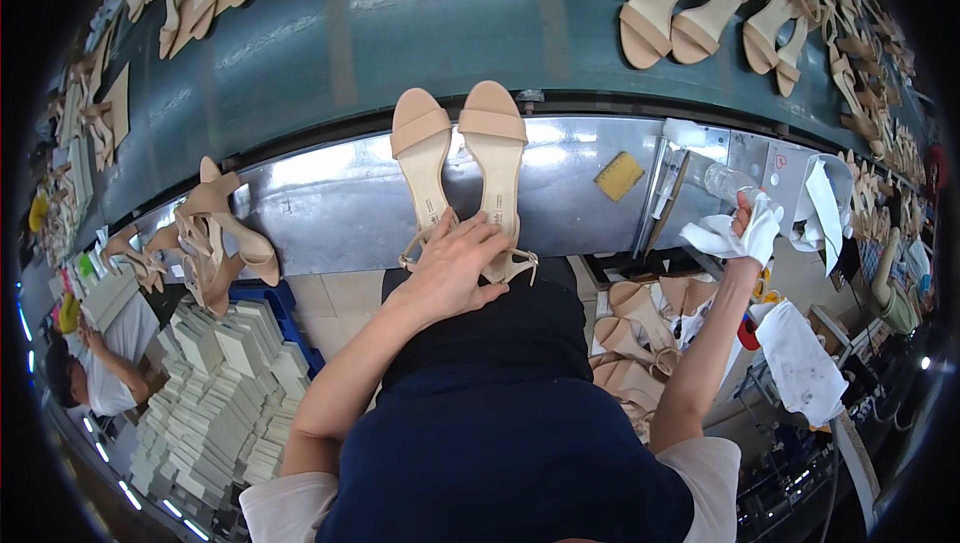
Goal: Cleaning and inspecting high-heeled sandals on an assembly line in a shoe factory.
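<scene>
- Bench [575, 233]: metal, crossing in front of the person.
- Sandals [491, 165]: a beige pair, side by side, toes at the bench's far edge, heels by its near edge.
- Left hand [457, 261]: fingers extended, slightly parted, resting across both sandals toward their heels.
- Right hand [742, 220]: by the bench's right end, fingers curled round a white cloth [708, 237].
- Bottle [728, 181]: clear, just beyond those fingers; contact I cannot tell.
- Sponge [619, 176]: yellow, between sandals and bottle.
</scene>
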Motion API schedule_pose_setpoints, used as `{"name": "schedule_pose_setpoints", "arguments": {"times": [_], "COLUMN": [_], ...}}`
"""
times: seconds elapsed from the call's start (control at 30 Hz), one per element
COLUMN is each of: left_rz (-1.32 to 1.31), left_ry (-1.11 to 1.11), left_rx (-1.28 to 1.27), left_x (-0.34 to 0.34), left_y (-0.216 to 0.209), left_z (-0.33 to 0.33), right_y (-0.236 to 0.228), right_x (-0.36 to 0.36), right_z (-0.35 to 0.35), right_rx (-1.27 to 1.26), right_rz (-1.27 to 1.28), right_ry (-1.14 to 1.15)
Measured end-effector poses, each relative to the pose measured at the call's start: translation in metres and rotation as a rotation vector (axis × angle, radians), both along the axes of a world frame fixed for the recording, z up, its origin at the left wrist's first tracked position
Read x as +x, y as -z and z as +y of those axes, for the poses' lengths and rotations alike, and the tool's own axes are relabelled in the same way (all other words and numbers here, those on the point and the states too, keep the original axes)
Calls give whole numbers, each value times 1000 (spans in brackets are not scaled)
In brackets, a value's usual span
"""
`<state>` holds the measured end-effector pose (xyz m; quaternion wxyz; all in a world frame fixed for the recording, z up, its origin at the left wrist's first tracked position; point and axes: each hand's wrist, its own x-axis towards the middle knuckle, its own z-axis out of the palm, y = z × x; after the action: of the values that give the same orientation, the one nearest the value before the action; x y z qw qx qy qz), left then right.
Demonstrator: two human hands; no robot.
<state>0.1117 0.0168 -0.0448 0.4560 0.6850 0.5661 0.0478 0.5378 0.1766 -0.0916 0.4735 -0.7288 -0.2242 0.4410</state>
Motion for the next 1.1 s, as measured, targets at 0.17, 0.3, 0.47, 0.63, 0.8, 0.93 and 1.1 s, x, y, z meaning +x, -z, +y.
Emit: {"name": "schedule_pose_setpoints", "arguments": {"times": [0.17, 0.3, 0.47, 0.63, 0.8, 0.93, 1.1], "left_rz": [-9, -159, -382, -199, -236, -236, -323], "left_ry": [26, 91, -218, -479, -417, -465, -520], "left_rx": [-18, -105, -235, 150, -399, -458, -597], "left_x": [-1, -11, -20, -8, -16, -16, -18], "left_y": [2, 6, 27, 62, 76, 77, 78], "left_z": [0, 15, 30, 35, 49, 57, 61], "right_y": [-11, -47, -9, 24, 41, 37, 32], "right_x": [7, -112, -257, -291, -290, -291, -290], "right_z": [5, 11, -4, -3, -12, -4, 15], "right_rx": [112, 225, 308, 457, 751, 885, 878], "right_rz": [-411, -750, -369, -357, -205, -248, -332], "right_ry": [-268, -1125, -2203, -2653, -2690, -2763, -2803]}}
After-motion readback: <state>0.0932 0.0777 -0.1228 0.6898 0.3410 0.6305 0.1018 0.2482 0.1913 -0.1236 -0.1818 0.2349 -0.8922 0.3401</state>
